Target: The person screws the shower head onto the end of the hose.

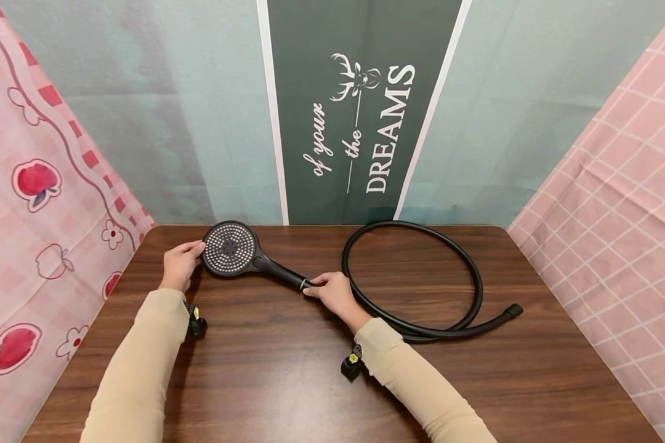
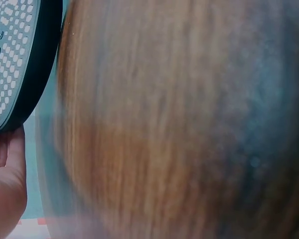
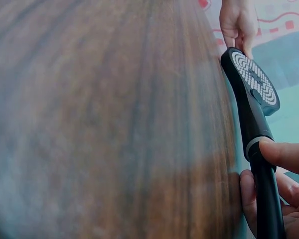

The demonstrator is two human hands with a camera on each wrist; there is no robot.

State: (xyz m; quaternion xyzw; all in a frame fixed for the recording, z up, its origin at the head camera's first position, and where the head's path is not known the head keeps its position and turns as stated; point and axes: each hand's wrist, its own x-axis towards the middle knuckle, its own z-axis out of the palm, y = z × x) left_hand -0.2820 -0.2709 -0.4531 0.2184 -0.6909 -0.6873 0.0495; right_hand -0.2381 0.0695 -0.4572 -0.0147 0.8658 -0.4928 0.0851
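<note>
A black handheld shower head (image 1: 229, 248) lies toward the back left of the table, its round spray face with pale nozzles turned up. My left hand (image 1: 178, 266) pinches the outer rim of the head; its fingertips show at the rim in the left wrist view. At the handle's lower end, just past a silver ring (image 3: 253, 144), my right hand (image 1: 337, 294) grips the black hose end (image 3: 266, 199) between thumb and fingers. The hose end meets the handle in line. From there the black shower hose (image 1: 479, 286) loops away to the right.
The hose's free end, with a wider black fitting (image 1: 514, 311), lies at the right on the brown wooden table (image 1: 288, 381). A printed cloth (image 1: 360, 203) hangs behind the table's back edge. Pink patterned cloths flank both sides. Small black cameras (image 1: 350, 368) sit on both wrists.
</note>
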